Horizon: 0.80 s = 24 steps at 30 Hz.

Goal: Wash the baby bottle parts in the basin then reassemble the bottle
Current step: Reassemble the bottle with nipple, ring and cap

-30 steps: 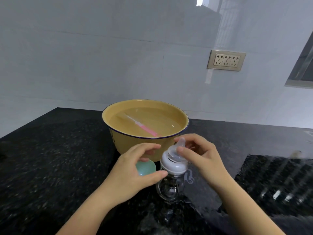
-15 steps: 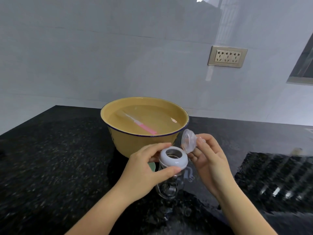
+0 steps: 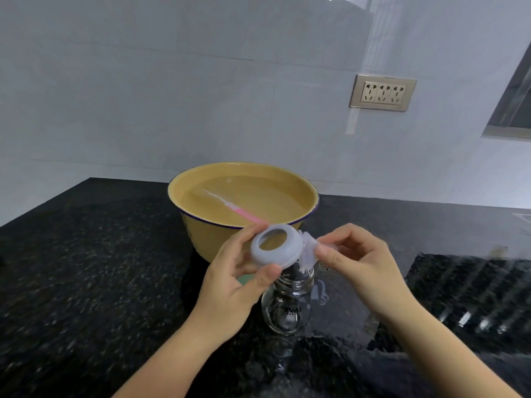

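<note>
Your left hand (image 3: 230,285) grips the screw ring (image 3: 275,245) above the open glass bottle (image 3: 287,308), which stands upright on the table (image 3: 86,268) before the basin (image 3: 201,234). Your right hand (image 3: 362,262) pinches the clear teat (image 3: 308,251) beside the ring.

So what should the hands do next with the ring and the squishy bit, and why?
Probably carry both forward and dip them in the basin of water just behind. The left hand holds the ring off the open bottle, the right hand pinches the clear teat, and the pink brush lies in the water.
</note>
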{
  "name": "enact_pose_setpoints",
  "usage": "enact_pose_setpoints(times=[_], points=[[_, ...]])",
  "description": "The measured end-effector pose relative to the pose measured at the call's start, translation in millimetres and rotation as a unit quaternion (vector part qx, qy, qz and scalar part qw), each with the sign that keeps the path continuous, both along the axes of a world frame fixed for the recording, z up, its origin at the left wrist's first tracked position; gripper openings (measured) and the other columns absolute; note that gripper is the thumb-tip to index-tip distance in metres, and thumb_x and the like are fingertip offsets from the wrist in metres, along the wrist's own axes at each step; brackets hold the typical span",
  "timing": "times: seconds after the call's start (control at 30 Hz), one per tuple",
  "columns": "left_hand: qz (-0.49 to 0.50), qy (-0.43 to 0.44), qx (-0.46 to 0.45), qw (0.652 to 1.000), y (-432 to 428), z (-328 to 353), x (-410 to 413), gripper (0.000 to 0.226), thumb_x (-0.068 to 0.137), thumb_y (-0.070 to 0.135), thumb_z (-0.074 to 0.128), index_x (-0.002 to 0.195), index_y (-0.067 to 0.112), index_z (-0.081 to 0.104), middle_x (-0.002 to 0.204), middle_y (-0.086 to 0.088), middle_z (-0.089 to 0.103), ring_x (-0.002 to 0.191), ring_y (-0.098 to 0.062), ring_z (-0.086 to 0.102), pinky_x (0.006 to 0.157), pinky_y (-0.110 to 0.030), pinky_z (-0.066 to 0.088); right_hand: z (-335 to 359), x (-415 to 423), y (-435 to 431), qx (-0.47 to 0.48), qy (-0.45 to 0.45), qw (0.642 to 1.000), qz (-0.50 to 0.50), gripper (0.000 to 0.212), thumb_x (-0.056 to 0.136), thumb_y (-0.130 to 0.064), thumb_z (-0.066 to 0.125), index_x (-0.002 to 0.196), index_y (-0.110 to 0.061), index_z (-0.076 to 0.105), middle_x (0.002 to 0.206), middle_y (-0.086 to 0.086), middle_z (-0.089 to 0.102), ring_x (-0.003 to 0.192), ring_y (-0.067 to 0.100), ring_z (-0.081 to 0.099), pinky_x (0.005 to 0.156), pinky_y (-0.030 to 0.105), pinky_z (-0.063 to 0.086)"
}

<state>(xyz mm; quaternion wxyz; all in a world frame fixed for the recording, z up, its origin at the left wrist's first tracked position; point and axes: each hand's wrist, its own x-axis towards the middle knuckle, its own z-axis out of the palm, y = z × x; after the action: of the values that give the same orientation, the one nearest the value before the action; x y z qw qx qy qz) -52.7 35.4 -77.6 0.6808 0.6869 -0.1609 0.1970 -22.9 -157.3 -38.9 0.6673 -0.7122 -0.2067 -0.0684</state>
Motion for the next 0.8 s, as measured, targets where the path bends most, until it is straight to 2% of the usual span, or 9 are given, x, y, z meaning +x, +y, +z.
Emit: enact_pose_setpoints(times=[0.1,0.2,0.3,0.47,0.53,0.6,0.73,0.8], points=[[0.008,-0.003,-0.012,1.0,1,0,0,0.066,0.062,0.073,0.066,0.116,0.038,0.053,0.12,0.012,0.063,0.105,-0.012,0.064,0.085,-0.04,0.055,14,-1,-4,-0.089,-0.03,0.996,-0.003,0.018,0.062,-0.03,0.076,0.07,-0.015,0.069,0.067,0.003,0.067,0.064,0.012,0.058,0.062,0.023,0.049],[0.009,-0.015,-0.023,1.0,1,1,-1,0.065,0.066,0.073,0.063,0.118,0.035,0.052,0.118,0.015,0.063,0.102,-0.014,0.065,0.085,-0.047,0.055,21,-2,-2,-0.172,-0.054,0.984,-0.014,0.028,0.061,-0.037,0.076,0.071,-0.013,0.067,0.066,0.004,0.066,0.06,0.007,0.056,0.057,0.017,0.046],[0.012,-0.03,-0.034,0.999,1,3,-3,0.065,0.069,0.071,0.06,0.119,0.031,0.049,0.119,0.015,0.062,0.1,-0.016,0.067,0.081,-0.044,0.057,23,-3,1,-0.236,-0.06,0.97,-0.026,0.024,0.065,-0.034,0.08,0.071,-0.015,0.067,0.066,-0.001,0.066,0.058,0.003,0.054,0.055,0.012,0.043],[0.003,-0.037,-0.064,0.997,0,6,-4,0.068,0.07,0.07,0.06,0.122,0.029,0.044,0.12,0.018,0.062,0.102,-0.015,0.067,0.075,-0.028,0.057,29,-5,6,-0.268,-0.033,0.962,-0.028,0.019,0.067,-0.032,0.082,0.071,-0.02,0.068,0.062,-0.009,0.064,0.055,0.0,0.052,0.054,0.012,0.042],[-0.005,-0.038,-0.065,0.997,-2,6,-5,0.068,0.071,0.069,0.059,0.123,0.028,0.042,0.121,0.02,0.061,0.103,-0.011,0.066,0.075,-0.027,0.057,35,-4,10,-0.296,-0.03,0.954,-0.035,0.02,0.067,-0.032,0.081,0.07,-0.019,0.067,0.06,-0.009,0.063,0.053,-0.001,0.051,0.053,0.011,0.041],[-0.01,-0.038,-0.065,0.997,-3,6,-6,0.069,0.071,0.069,0.058,0.124,0.027,0.041,0.12,0.023,0.06,0.103,-0.011,0.066,0.076,-0.027,0.057,41,-5,14,-0.347,-0.036,0.936,-0.049,0.019,0.067,-0.033,0.079,0.068,-0.019,0.066,0.061,-0.01,0.064,0.053,-0.003,0.052,0.052,0.011,0.041],[-0.013,-0.022,-0.079,0.997,-2,5,-4,0.068,0.069,0.071,0.06,0.123,0.032,0.044,0.121,0.02,0.06,0.103,-0.023,0.067,0.075,-0.029,0.057,48,-8,29,-0.477,-0.057,0.877,-0.029,0.019,0.072,-0.035,0.075,0.065,-0.02,0.064,0.061,-0.011,0.062,0.058,-0.001,0.053,0.055,0.014,0.041],[-0.017,-0.018,-0.08,0.996,-2,5,-4,0.068,0.068,0.071,0.061,0.122,0.033,0.045,0.122,0.018,0.06,0.104,-0.021,0.066,0.076,-0.029,0.057,52,-7,34,-0.51,-0.058,0.858,-0.011,0.016,0.073,-0.033,0.074,0.066,-0.021,0.066,0.062,-0.012,0.061,0.06,-0.001,0.054,0.056,0.013,0.042]])
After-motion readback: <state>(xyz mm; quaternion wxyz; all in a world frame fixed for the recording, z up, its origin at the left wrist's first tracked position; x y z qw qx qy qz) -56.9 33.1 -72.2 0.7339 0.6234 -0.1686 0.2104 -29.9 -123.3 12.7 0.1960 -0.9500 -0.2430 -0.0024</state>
